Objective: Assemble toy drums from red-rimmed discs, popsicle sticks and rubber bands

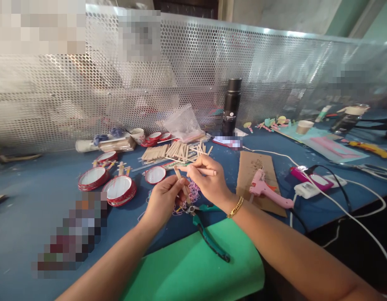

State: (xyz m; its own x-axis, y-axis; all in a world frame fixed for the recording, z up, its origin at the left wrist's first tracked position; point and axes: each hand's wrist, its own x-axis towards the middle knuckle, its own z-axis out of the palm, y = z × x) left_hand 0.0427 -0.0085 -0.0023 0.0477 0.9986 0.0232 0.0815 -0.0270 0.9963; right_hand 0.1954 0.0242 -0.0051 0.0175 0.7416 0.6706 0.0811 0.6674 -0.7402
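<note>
My left hand (168, 192) pinches a flat wooden craft stick (177, 173), held tilted above the table. A pale pinkish pencil (207, 171) lies in the closed fingers of my right hand (208, 177), its front end close to the stick's upper end; whether they touch I cannot tell. Under the hands is a tangle of pink and purple string (195, 190). Green-handled pliers or cutters (208, 240) lie partly on a green sheet (193, 267) nearest me. Just beyond the hands are a small red-rimmed white disc (155, 174) and a pile of craft sticks (180, 150).
Red-rimmed drum-like pieces (118, 188) stand at left. A pink glue gun (265, 188) rests on cardboard (246, 167) at right, beside a power strip (306, 188) and white cables. A black bottle (231, 106) stands before a perforated metal screen (193, 62).
</note>
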